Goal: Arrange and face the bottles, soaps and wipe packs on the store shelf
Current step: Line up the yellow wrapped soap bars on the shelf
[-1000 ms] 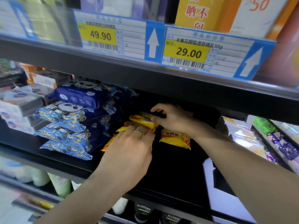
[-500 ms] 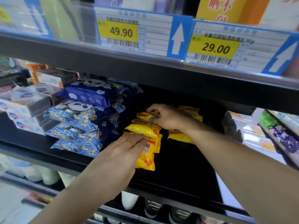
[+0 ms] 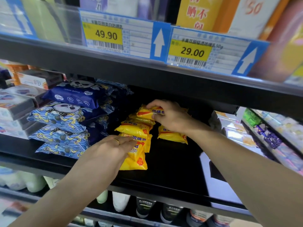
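Observation:
Several yellow soap packs lie in a loose row on the black shelf (image 3: 172, 163). My left hand (image 3: 106, 149), a ring on one finger, rests with straight fingers on the front soap pack (image 3: 137, 159). Behind it sits another yellow pack (image 3: 134, 128). My right hand (image 3: 170, 117) grips the rearmost soap pack (image 3: 147, 112) at the top of the row, lifted slightly. One more yellow pack (image 3: 172, 136) lies to the right under my right wrist. Blue panda wipe packs (image 3: 62, 118) are stacked to the left.
Boxed soaps (image 3: 14, 108) stand at far left, pastel packs (image 3: 268, 138) at far right. The upper shelf edge with price tags (image 3: 191, 51) hangs close above my hands. Bottles and tubes (image 3: 146, 208) stand on the shelf below.
My right hand has closed round the rear yellow pack and raised it a little. My left hand stays flat on the front pack. The view has shifted slightly.

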A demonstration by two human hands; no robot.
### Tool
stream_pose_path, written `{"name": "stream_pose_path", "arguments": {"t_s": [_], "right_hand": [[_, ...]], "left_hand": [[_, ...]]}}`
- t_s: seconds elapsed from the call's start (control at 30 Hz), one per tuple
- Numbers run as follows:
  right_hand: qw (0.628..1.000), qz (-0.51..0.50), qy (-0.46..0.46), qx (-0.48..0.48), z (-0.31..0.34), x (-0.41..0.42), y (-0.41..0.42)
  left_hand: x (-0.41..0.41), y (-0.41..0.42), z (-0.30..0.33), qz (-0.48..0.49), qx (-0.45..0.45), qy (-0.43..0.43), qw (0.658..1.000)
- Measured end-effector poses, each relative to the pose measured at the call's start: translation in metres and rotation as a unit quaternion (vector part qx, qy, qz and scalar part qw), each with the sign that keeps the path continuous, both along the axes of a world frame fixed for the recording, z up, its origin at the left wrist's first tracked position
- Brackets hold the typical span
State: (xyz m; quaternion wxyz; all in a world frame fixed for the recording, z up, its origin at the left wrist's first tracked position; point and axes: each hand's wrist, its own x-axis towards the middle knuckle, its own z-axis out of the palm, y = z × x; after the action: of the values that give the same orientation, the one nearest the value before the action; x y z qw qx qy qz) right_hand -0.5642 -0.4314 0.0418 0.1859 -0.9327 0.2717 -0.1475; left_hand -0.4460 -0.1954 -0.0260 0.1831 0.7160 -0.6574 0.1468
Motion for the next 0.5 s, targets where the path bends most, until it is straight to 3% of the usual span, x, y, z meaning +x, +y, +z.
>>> {"name": "stream_pose_path", "arguments": {"t_s": [0.27, 0.37, 0.5], "right_hand": [[1.0, -0.025, -0.016, 0.004, 0.012, -0.045, -0.004], [0.999, -0.041, -0.015, 0.017, 0.014, -0.061, -0.008], [0.997, -0.074, -0.01, -0.037, 0.008, -0.077, -0.016]], "left_hand": [[-0.031, -0.003, 0.019, 0.003, -0.095, -0.003, 0.995], [-0.059, -0.018, 0.027, -0.034, -0.09, -0.028, 0.995], [-0.098, -0.049, 0.016, -0.061, -0.07, -0.04, 0.995]]}}
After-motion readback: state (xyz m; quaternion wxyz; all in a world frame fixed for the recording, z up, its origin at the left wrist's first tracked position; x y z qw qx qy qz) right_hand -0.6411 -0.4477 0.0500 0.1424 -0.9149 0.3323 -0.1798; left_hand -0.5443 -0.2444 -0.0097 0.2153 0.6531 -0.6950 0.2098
